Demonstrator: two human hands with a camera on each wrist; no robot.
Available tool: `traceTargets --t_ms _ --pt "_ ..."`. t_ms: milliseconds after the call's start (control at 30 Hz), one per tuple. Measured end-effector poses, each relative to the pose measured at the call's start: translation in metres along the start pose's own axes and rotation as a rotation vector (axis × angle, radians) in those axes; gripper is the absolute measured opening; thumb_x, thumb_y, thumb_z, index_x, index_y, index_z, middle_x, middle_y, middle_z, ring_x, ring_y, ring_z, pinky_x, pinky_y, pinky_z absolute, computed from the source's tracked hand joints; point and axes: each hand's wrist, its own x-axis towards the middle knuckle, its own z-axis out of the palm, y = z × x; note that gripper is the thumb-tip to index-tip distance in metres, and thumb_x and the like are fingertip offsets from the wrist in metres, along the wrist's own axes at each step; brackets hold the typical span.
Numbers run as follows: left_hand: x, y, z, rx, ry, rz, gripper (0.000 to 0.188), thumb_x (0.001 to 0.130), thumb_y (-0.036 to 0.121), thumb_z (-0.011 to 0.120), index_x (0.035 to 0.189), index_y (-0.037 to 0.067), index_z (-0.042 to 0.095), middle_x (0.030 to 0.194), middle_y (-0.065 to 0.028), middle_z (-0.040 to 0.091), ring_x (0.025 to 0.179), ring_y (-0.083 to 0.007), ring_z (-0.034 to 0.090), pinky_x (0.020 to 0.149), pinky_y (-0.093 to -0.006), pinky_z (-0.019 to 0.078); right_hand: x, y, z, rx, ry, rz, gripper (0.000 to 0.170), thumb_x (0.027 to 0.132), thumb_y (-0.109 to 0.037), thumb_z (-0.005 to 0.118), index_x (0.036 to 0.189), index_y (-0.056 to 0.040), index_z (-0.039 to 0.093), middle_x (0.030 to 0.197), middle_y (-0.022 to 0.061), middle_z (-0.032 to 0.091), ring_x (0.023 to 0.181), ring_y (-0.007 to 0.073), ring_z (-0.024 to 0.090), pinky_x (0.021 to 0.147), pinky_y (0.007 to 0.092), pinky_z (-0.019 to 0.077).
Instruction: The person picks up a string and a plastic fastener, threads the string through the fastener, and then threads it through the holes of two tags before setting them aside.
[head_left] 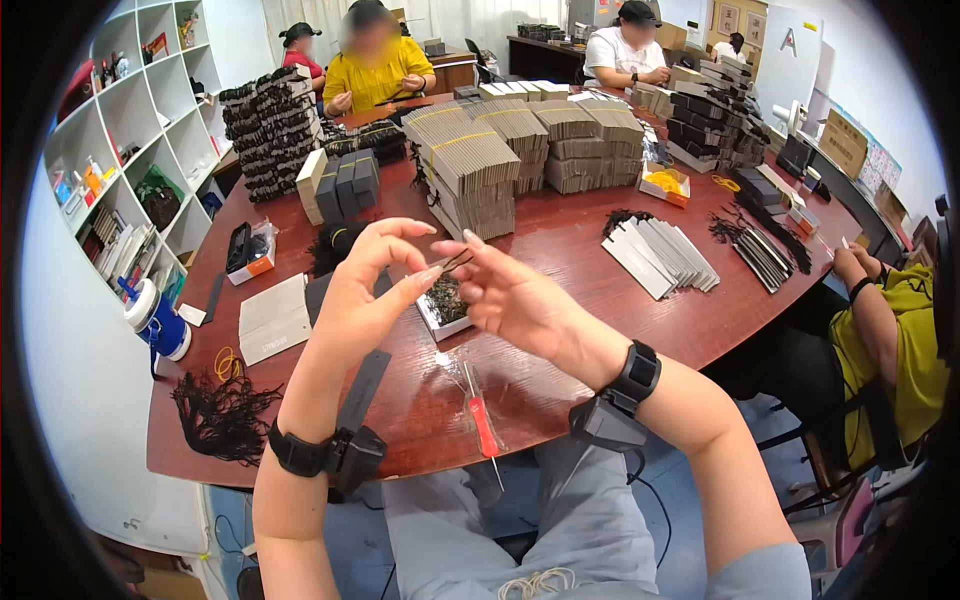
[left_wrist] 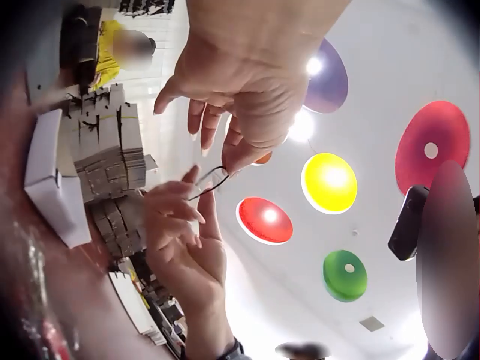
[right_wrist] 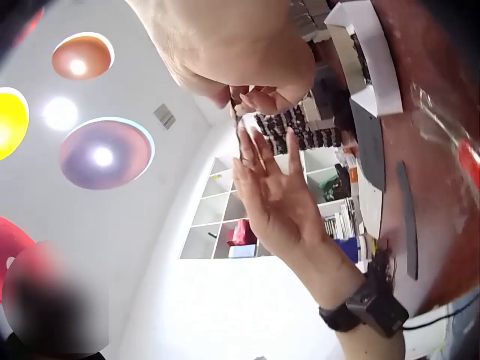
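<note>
Grip: with my left hand point(head_left: 362, 285) I pinch a thin dark cord point(head_left: 457, 262) between thumb and fingertip; with my right hand point(head_left: 522, 308), its other side, spare fingers loose. Cord is aloft above the bench point(head_left: 410, 440). I judge light, even tension advisable, avoiding twists.

glossy wooden table point(head_left: 425, 425), matt cloth trousers point(head_left: 440, 525)

Reddish table point(head_left: 565, 245) under apparently cardboard stacks point(head_left: 474, 155)
</note>
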Motion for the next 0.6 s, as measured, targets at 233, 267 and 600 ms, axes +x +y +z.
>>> traceTargets --t_ms 233,267,600 --pt "-0.018 -0.041 -0.009 -0.373 -0.015 -0.246 0.007 0.073 0.005 0.054 0.072 0.006 0.048 0.106 -0.0063 0.046 0.098 -0.0121 0.043 0.084 -0.0283 0.0354 0.017 -0.014 -0.027 -0.227 0.113 -0.220 0.026 0.083 -0.026 0.050 0.091 -0.0028 0.058 0.064 -0.0072 0.042 0.052 0.0009 0.034 0.045 0.0156 0.0264" --pt "-0.019 -0.041 -0.008 -0.375 -0.007 -0.257 0.007 0.073 0.005 0.054 0.072 0.006 0.048 0.106 -0.0063 0.046 0.098 -0.0121 0.043 0.084 -0.0283 0.0354 0.018 -0.013 -0.030 -0.303 0.107 -0.284 0.026 0.083 -0.026 0.050 0.090 -0.0026 0.058 0.064 -0.0071 0.042 0.051 0.0013 0.033 0.045 0.0160 0.0262" --pt "-0.026 -0.036 0.021 -0.294 0.015 -0.282 0.023 0.076 0.003 0.055 0.099 -0.001 0.057 0.103 -0.0085 0.050 0.097 -0.0150 0.047 0.083 -0.0264 0.0376 0.018 0.011 -0.027 -1.052 -0.185 -0.347 0.016 0.080 -0.014 0.053 0.082 -0.0001 0.060 0.062 0.0003 0.047 0.057 0.0062 0.043 0.050 0.0229 0.0345"
